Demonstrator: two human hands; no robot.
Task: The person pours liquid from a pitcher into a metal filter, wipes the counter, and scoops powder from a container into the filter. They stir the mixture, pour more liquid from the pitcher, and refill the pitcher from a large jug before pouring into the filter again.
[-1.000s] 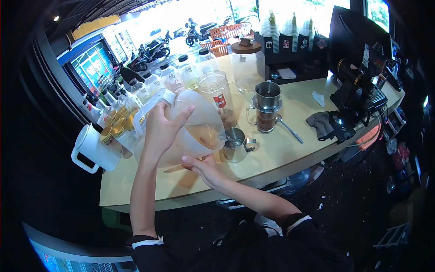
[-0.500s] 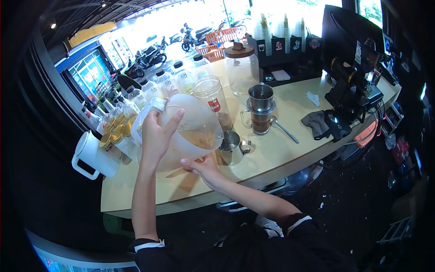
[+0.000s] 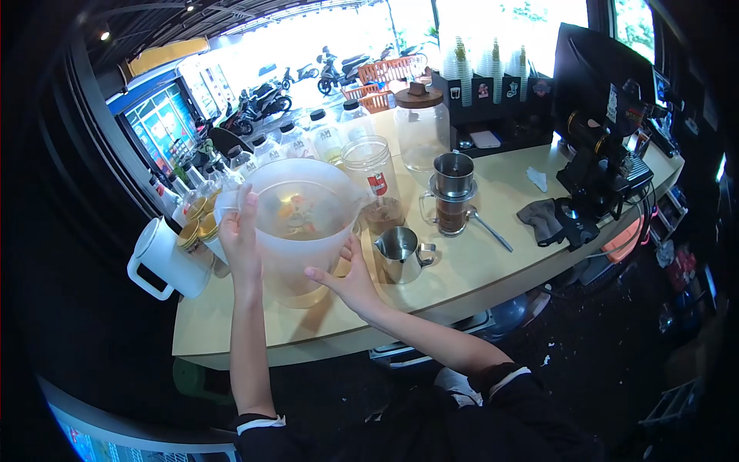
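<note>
A large frosted plastic pitcher (image 3: 296,258) stands nearly upright over the front left of the counter, its mouth toward me. Inside it I see a little liquid with small orange and reddish bits. My left hand (image 3: 242,235) is closed round its handle on the left, thumb up along the rim. Against the pitcher's lower right side rests my right hand (image 3: 350,283), fingers curved around the wall and partly hidden. Just right of that hand is a steel milk jug (image 3: 400,258). Behind it stands a clear open jar (image 3: 373,173) with brown contents at the bottom.
A metal drip filter (image 3: 453,175) sits on a glass mug (image 3: 450,215), with a spoon (image 3: 491,231) beside it. A white jug (image 3: 165,258) and gold-lidded jars (image 3: 192,231) stand at left. Further back are bottles (image 3: 327,137) and a lidded glass jar (image 3: 422,131); a cloth (image 3: 543,221) lies right.
The pitcher has swung from strongly tilted to the right back to nearly upright. Both hands have stayed on it, the left hand lowering slightly with the handle.
</note>
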